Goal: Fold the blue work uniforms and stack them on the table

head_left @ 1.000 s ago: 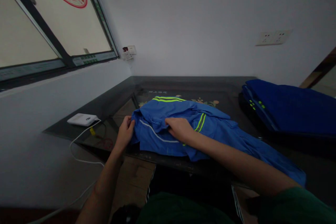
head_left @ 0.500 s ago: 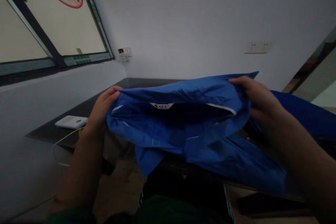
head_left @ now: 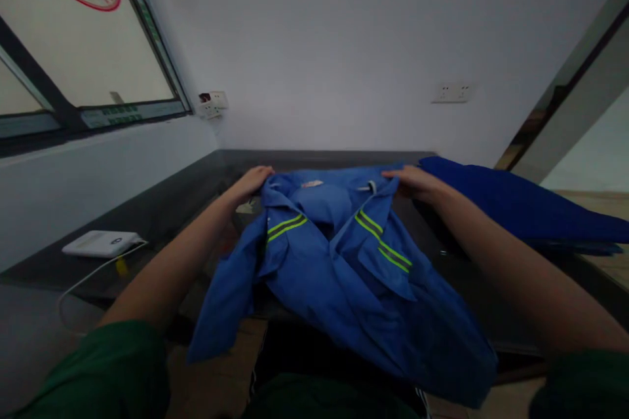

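Observation:
A blue work jacket (head_left: 314,268) with yellow-green and grey stripes on its chest hangs between my hands, its front facing up and its collar at the far end. My left hand (head_left: 256,181) grips the jacket by its left shoulder area, fingers closed on the cloth. On the other side my right hand (head_left: 410,181) pinches the opposite shoulder near the collar. A white label shows inside the neck. Both sleeves droop toward me, and the lower part falls over the table's near edge.
The dark table (head_left: 196,193) stands against the wall. Folded darker blue cloth (head_left: 511,203) lies at its right. On the left sits a white device (head_left: 102,244) with a white cable (head_left: 86,281). Wall sockets (head_left: 452,92) and a window (head_left: 98,59) are beyond.
Both hands have moved farther away toward the wall, stretching the jacket out. Its striped front now shows where the open collar end faced me before. My view has shifted slightly.

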`<state>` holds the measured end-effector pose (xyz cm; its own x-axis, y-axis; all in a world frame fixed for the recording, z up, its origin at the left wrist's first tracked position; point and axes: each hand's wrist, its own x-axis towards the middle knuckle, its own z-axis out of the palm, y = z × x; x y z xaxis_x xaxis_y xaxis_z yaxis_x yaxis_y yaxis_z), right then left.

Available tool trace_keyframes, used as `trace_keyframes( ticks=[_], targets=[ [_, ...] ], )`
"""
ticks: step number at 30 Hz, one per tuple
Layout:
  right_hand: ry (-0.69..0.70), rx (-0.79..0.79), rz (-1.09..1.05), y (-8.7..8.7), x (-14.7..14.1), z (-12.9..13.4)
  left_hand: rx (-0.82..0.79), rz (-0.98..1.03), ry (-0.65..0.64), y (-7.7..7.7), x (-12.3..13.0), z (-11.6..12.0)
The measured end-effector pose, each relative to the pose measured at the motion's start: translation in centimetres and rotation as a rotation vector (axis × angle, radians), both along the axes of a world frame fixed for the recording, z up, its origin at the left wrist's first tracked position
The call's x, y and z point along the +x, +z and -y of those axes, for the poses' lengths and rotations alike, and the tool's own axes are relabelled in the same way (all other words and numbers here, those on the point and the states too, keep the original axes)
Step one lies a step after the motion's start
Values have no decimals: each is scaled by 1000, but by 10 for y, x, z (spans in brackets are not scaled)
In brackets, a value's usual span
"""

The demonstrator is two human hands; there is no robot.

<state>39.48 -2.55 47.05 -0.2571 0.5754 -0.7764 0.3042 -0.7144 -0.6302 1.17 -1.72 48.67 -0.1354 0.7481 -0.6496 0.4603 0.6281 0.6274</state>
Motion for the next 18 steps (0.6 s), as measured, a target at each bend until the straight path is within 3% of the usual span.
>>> trace_keyframes(
  ticks=[1,3,6,10,14,16,18],
  targets=[
    [51,-99,-12,-21,2,15,-45,-167,-47,-16,-9,13],
    [130,-275,61,-54,14,42,-65,-375,-143,-33,-30,39],
    [183,-266,132,-79,35,64,-253,-333,-226,-31,-55,66],
    [369,-156,201,-81,42,59,-441,-2,-278,-13,-54,73],
    [564,-91,367,-72,31,55,-507,118,-290,-4,-27,70],
    [645,-119,294,-67,23,58,-473,199,-242,-2,-14,71],
    [639,-81,155,-63,10,63,-425,296,-171,-1,-4,73]
  ],
)
